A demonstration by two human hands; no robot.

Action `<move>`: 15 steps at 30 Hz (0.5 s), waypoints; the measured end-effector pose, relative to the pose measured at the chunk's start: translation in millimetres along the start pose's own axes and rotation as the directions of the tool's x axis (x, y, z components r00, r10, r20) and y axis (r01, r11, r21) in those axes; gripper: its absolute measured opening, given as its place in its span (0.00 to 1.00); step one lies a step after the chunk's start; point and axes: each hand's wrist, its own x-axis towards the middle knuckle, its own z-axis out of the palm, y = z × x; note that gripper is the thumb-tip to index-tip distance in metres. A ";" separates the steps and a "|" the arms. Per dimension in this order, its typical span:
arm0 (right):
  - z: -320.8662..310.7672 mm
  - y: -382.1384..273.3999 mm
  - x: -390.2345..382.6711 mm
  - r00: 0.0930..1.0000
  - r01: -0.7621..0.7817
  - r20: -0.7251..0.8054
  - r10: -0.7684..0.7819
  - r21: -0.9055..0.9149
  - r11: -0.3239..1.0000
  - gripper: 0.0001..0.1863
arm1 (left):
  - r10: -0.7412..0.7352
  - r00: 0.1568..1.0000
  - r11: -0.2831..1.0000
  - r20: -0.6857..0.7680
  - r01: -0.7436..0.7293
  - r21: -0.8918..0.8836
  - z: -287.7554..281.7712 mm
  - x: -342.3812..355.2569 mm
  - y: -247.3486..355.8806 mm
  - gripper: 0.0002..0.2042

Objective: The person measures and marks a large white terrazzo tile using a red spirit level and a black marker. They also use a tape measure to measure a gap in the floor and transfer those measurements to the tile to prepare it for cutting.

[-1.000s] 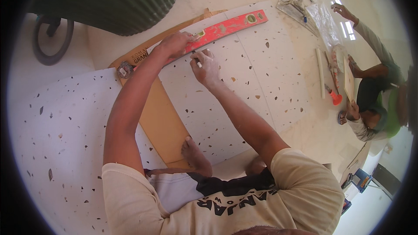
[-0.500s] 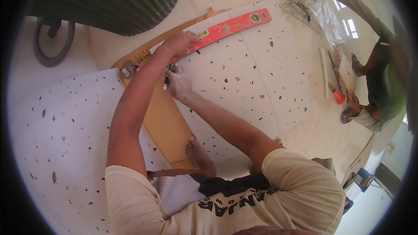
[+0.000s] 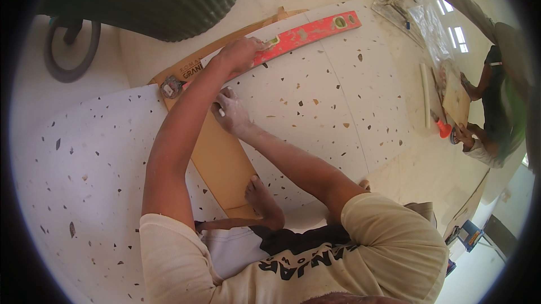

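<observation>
A red spirit level (image 3: pixel 304 34) lies across a white speckled tile (image 3: pixel 293 101), near the tile's far edge. My left hand (image 3: pixel 239 56) grips the level and holds it against the tile. Just nearer to me, my right hand (image 3: pixel 232 113) is closed round a slim pen-like marker (image 3: pixel 221 112); only a short white end of it shows. Its writing point is hidden by the hand. A tape measure (image 3: pixel 171 86) sits by the level's left end, partly behind my left forearm. Brown cardboard (image 3: pixel 225 163) lies under the tile's left side.
A second speckled tile (image 3: pixel 84 169) is at the left. Behind stands a ribbed dark green container (image 3: pixel 152 0) beside a grey hose (image 3: pixel 70 73). To the right, a co-worker's hand (image 3: pixel 465 135) holds a tan board (image 3: pixel 455 101) near an orange-red cone-shaped object (image 3: pixel 444 129).
My right hand has moved slightly nearer to me, away from the level's edge. My left hand stays on the level. The co-worker's board has tilted up, and the view has shifted a little.
</observation>
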 end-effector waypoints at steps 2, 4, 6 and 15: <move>-6.2 8.9 1.2 1.000 0.026 -0.002 -0.026 -0.003 1.000 0.10 | -0.008 1.000 1.000 0.026 0.008 0.000 -1.2 0.1 0.5 0.38; -7.2 14.5 1.5 0.999 0.034 -0.012 -0.034 0.008 0.999 0.11 | -0.024 0.999 1.000 0.034 0.025 -0.012 -1.3 0.0 1.3 0.38; -7.8 16.1 2.2 0.999 0.024 -0.026 -0.023 0.037 0.999 0.10 | -0.020 0.999 1.000 0.028 0.020 -0.004 -1.0 -0.6 1.2 0.38; -12.0 11.6 9.0 0.999 0.012 -0.045 -0.013 -0.018 1.000 0.10 | -0.020 0.999 1.000 0.036 0.020 -0.018 -2.9 -0.8 2.9 0.37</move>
